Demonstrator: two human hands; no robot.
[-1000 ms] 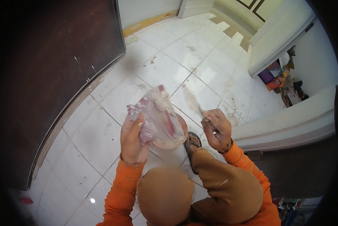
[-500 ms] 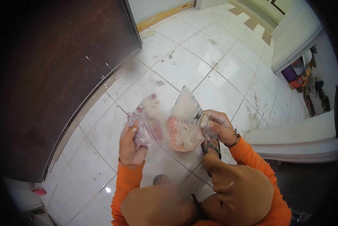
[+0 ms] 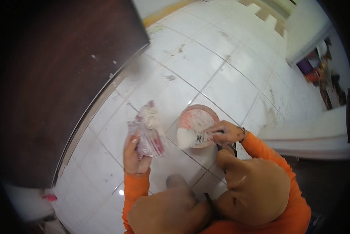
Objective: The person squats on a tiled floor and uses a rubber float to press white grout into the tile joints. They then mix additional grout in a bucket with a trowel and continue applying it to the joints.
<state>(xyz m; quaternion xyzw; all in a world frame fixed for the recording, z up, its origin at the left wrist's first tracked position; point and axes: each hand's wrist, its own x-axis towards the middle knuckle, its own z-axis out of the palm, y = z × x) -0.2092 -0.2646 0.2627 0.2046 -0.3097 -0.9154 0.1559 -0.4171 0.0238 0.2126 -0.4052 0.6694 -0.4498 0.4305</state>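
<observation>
Swung down from above the bowl half a second ago, the triangular putty knife point(image 3: 187, 138) now lies over the near-left part of the reddish bowl point(image 3: 201, 106), which stands on the white tiled floor point(image 3: 190, 70). Right hand point(image 3: 226, 132) fingers are clamped around its handle; left hand point(image 3: 136, 156) fingers are clamped on a pinkish-red slab point(image 3: 147, 142) smeared with pale paste, held well apart from the blade. Blur hides whether the blade touches the whitish paste point(image 3: 198, 119) inside. The step looks like working paste with the knife; doing it well likely means keeping the blade low and flat against the bowl's wall, with a firm wrist, and holding the slab level so its load does not slip. Against the earlier frame, the bowl shows more openly, while the slab stays to its left.
</observation>
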